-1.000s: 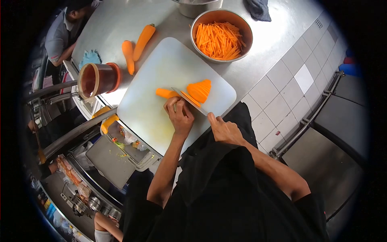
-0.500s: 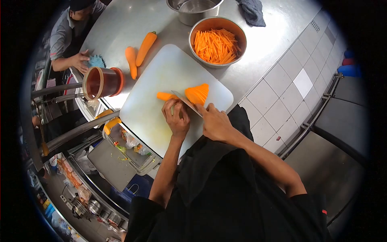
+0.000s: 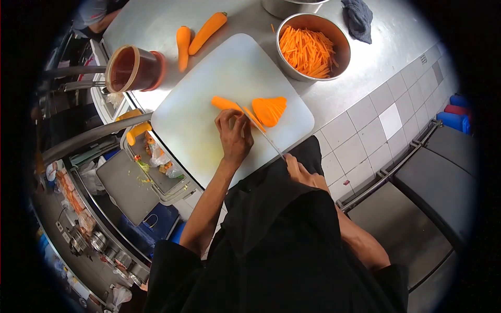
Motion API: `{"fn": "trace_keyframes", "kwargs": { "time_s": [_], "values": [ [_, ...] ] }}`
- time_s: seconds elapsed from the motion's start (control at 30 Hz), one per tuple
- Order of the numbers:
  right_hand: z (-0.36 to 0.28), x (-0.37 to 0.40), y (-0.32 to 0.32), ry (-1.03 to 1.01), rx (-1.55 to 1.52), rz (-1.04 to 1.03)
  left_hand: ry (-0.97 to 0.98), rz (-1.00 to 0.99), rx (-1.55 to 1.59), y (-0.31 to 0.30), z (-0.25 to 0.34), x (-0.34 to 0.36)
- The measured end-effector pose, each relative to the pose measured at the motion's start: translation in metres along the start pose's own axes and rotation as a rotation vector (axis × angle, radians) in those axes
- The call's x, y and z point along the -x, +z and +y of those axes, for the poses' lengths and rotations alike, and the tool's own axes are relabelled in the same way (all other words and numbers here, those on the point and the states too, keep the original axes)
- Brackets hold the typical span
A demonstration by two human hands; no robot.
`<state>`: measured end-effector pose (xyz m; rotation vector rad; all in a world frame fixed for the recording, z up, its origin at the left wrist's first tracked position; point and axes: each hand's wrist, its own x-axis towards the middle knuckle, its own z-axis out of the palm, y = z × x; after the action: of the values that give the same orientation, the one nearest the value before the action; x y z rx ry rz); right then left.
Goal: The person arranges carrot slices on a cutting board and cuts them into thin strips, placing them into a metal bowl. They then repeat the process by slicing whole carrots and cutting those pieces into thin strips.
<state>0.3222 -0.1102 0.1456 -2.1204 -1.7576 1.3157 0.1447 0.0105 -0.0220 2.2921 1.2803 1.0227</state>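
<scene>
My left hand (image 3: 235,136) is closed, fingers curled over a peeled carrot (image 3: 223,103) on the white cutting board (image 3: 203,78). My right hand (image 3: 305,172) grips the handle of a knife (image 3: 270,140) near the board's front edge. The knife's blade slants across the board, its tip end at the carrot beside my left fingertips. Along the blade, a narrow strip of carrot shows. Just right of it lies a fanned stack of carrot slices (image 3: 270,111). How my left thumb sits is partly hidden.
Behind the board stands a steel bowl (image 3: 343,46) of carrot sticks, with another bowl (image 3: 292,7) and a dark cloth (image 3: 358,21). Two whole carrots (image 3: 207,33) lie back left, near a reddish-brown container (image 3: 136,69). A co-worker's arm (image 3: 104,22) shows top left.
My right hand has drawn back toward me with the knife, away from the slices. A carrot strip now shows beside the blade. The view has shifted, and the co-worker is mostly out of sight.
</scene>
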Motion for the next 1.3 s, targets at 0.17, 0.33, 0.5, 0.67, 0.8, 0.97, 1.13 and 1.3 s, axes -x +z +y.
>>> {"fn": "trace_keyframes", "kwargs": {
  "time_s": [0.17,0.33,0.5,0.67,0.8,0.97,1.13,1.3],
  "values": [
    [0.000,0.000,-0.002,0.033,-0.059,-0.045,0.032,-0.031,-0.046,-0.001,-0.004,0.002],
    [0.009,-0.002,0.006,-0.057,-0.115,0.003,0.032,-0.055,-0.027,0.005,-0.012,0.009],
    [0.032,-0.024,0.050,-0.093,0.117,0.081,0.007,-0.090,-0.046,0.003,-0.014,0.010],
    [0.036,-0.042,0.059,-0.075,0.148,0.036,0.025,-0.040,-0.074,0.003,-0.008,-0.001],
    [0.041,-0.064,0.056,-0.097,-0.006,0.139,0.021,0.057,-0.034,0.005,-0.004,-0.002],
    [0.023,-0.055,0.023,0.013,-0.048,-0.102,0.023,0.063,-0.016,0.001,-0.004,-0.004],
    [0.016,-0.027,0.017,0.105,-0.053,-0.041,-0.057,0.085,-0.042,-0.002,0.003,-0.005],
    [0.017,-0.030,0.022,0.072,-0.006,-0.047,-0.063,0.069,0.002,-0.004,0.004,-0.005]
  ]
}}
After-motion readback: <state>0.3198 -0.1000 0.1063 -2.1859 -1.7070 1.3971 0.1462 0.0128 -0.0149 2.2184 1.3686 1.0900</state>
